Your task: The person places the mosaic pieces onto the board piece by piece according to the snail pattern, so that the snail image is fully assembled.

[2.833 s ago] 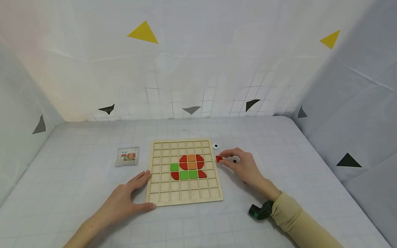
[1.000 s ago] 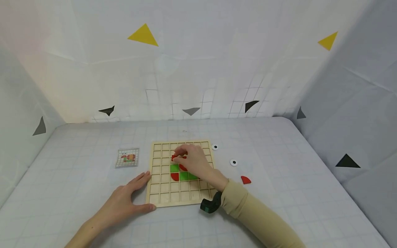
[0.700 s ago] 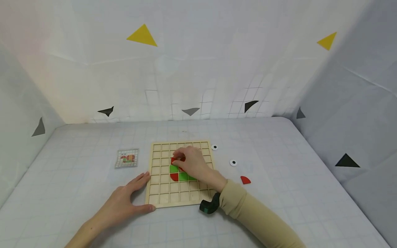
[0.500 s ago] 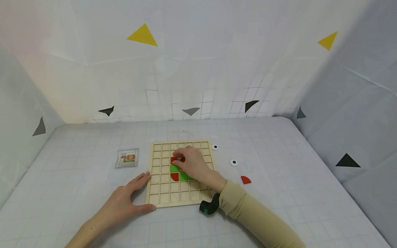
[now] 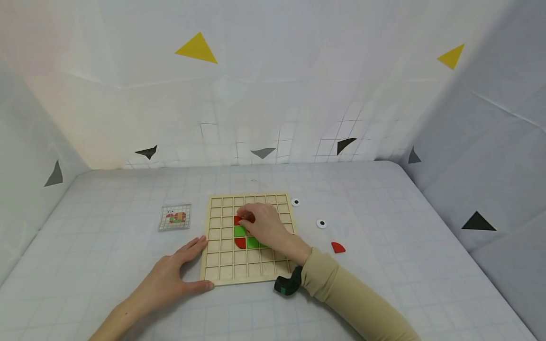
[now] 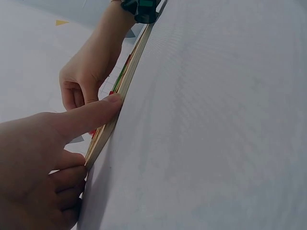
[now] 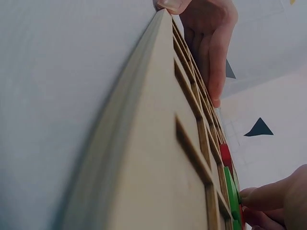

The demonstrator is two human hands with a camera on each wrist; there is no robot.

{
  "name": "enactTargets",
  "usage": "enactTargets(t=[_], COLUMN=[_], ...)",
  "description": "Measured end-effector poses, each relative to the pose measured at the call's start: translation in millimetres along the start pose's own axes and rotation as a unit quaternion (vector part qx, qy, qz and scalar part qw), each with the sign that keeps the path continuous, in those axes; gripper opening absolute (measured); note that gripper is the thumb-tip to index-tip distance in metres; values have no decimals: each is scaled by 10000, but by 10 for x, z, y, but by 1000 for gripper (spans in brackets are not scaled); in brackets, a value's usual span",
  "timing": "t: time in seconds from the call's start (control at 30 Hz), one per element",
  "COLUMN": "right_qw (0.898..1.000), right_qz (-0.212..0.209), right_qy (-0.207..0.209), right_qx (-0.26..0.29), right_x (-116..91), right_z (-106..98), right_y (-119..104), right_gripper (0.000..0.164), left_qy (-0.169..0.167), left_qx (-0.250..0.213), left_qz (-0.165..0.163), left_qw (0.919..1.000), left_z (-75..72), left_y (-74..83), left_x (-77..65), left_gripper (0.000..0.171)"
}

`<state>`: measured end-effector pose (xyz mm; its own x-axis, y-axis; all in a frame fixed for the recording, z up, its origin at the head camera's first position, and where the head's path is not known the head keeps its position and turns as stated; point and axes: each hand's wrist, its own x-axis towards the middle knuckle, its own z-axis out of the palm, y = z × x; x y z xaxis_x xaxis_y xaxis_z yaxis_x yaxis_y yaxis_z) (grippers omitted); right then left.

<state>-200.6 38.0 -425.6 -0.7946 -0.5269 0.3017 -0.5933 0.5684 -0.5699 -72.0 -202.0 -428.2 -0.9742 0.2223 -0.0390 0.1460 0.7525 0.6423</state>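
Observation:
A wooden grid board (image 5: 226, 271) lies on the table, bearing flat red and green pieces, partly covered by my right hand. My left hand (image 5: 172, 270) rests at the board's left side, thumb on the near-left corner and fingertips along the edge. In the left wrist view that thumb lies across the rim. My right hand (image 5: 268, 227) pinches a red piece (image 5: 236, 220) between thumb and forefinger, at the cell just beyond a green square (image 5: 239, 231). Nearer me in that column sits a red quarter-circle (image 5: 240, 243). The orange pieces are hidden beneath the hand.
A small picture card (image 5: 175, 217) lies left of the board. Right of it are one eye disc (image 5: 295, 202) by the far corner, another eye disc (image 5: 322, 223), and a loose red quarter-circle (image 5: 338, 247). White cloth walls (image 5: 273, 94) surround the table.
My right hand carried a red piece from beside the board leftward onto it, then lowered it slightly toward the cell beyond the green square. My left hand stayed put.

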Motion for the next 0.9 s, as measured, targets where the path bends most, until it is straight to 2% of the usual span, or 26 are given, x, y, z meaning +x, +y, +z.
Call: enactTargets(t=[0.23,0.37,0.5,0.57,0.67,0.9], right_qw=[9994,9973,9920,9906,9905,9913], right_qz=[160,308,443,529,634,426], right_qy=[-77,-33,-101,-146,-189,-201], right_qx=[300,660,1174,1253,1204,1233], right_x=[-1,-37,-142,-210,-333,-647], right_z=[-15,-104,-267,-356,-503,-935], right_y=[8,21,83,132,220,539], right_gripper=[20,18,18,18,18,21], left_qy=[-19,-63,-47,-29,-13,-14], left_qx=[3,-8,35,58,88,46], left_qz=[-20,-76,-131,-153,-156,-74], left_qw=[10000,10000,9999,9999,9998,10000], left_z=[2,0,-9,-12,-8,2], left_y=[6,12,10,10,10,12], left_x=[-2,-2,-9,-12,-14,-2], left_gripper=[100,101,101,101,100,100])
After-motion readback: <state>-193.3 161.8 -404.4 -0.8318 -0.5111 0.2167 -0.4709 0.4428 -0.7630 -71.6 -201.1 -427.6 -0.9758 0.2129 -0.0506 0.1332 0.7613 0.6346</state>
